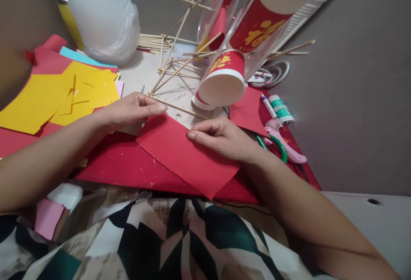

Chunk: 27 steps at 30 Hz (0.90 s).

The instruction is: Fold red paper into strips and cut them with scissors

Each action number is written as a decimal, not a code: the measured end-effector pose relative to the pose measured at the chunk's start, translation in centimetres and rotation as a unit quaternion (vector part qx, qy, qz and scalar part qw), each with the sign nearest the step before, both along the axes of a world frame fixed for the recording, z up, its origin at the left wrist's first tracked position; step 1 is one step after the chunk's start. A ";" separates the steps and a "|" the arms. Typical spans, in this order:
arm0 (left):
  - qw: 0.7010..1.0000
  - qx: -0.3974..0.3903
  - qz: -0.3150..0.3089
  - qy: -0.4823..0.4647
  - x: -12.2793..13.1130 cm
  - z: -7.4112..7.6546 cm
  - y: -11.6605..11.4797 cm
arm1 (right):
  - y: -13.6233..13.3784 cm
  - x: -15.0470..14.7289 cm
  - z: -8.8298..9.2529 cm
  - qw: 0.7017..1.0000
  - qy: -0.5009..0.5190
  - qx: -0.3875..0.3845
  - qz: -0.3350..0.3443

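A sheet of red paper (pixel 186 156), apparently folded or doubled along its lower left edge, is stretched between my hands above the table's front edge. My left hand (pixel 138 109) pinches its upper left corner between thumb and fingers. Along the top edge, my right hand (pixel 221 136) grips the paper with its thumb on top. Just beyond the paper stands a frame of thin wooden sticks (pixel 180 72), its front stick passing close to both hands. Red and white paper cups (pixel 221 87) with gold characters are joined to this structure at the right.
Yellow paper pieces (pixel 64 93) lie on red sheets at the left. A plastic-wrapped container (pixel 99 14) stands behind them. At the right are another red sheet (pixel 247 111), green-handled scissors (pixel 281 147), a pink tool (pixel 292 151), a marker (pixel 268 105) and a tape roll (pixel 281 108).
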<state>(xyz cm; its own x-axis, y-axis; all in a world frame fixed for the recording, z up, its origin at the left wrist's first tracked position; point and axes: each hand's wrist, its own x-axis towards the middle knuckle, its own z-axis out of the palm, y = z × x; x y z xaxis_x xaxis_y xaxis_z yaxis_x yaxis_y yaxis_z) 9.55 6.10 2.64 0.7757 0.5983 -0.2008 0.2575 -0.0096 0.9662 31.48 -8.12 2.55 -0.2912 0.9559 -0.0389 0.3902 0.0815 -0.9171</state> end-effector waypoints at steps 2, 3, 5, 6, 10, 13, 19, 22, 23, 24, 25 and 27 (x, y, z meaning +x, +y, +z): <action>0.999 -0.026 0.001 0.024 0.2 0.1 -1.1 | 0.0 -0.3 -0.2 1.000 0.003 -0.005 -0.004; 0.999 -0.036 0.010 0.027 0.3 0.2 -1.5 | 0.0 -0.5 -0.3 1.000 0.008 -0.014 -0.007; 0.998 -0.039 0.037 0.017 0.3 0.4 -1.7 | 0.0 -0.6 -0.5 0.999 0.021 -0.040 -0.015; 0.998 -0.037 0.051 0.005 0.2 0.6 -1.7 | 0.0 -0.5 -0.5 0.998 0.029 -0.055 -0.021; 0.994 -0.027 0.102 -0.020 -0.1 1.1 -1.0 | 0.1 -0.1 -0.8 0.993 0.057 -0.094 -0.037; 0.992 -0.005 0.122 -0.017 -0.3 1.0 -0.2 | 0.3 0.1 -0.8 0.991 0.072 -0.102 -0.041; 0.986 0.043 0.159 0.016 -0.7 1.1 0.9 | 0.3 0.4 -0.7 0.991 0.077 -0.106 -0.037; 0.976 0.063 0.208 0.006 -1.0 1.5 1.6 | 0.2 0.6 -0.8 0.986 0.085 -0.141 -0.038; 0.974 0.065 0.216 0.002 -1.2 1.6 1.9 | 0.2 0.7 -0.8 0.983 0.092 -0.156 -0.041; 0.974 0.063 0.218 0.002 -1.3 1.7 2.3 | 0.1 0.7 -0.8 0.980 0.097 -0.166 -0.043; 0.975 0.057 0.216 0.004 -1.5 1.8 2.7 | 0.1 0.8 -0.9 0.979 0.102 -0.172 -0.045; 0.978 0.038 0.205 0.009 -1.9 1.8 3.5 | 0.0 0.8 -0.9 0.978 0.111 -0.171 -0.047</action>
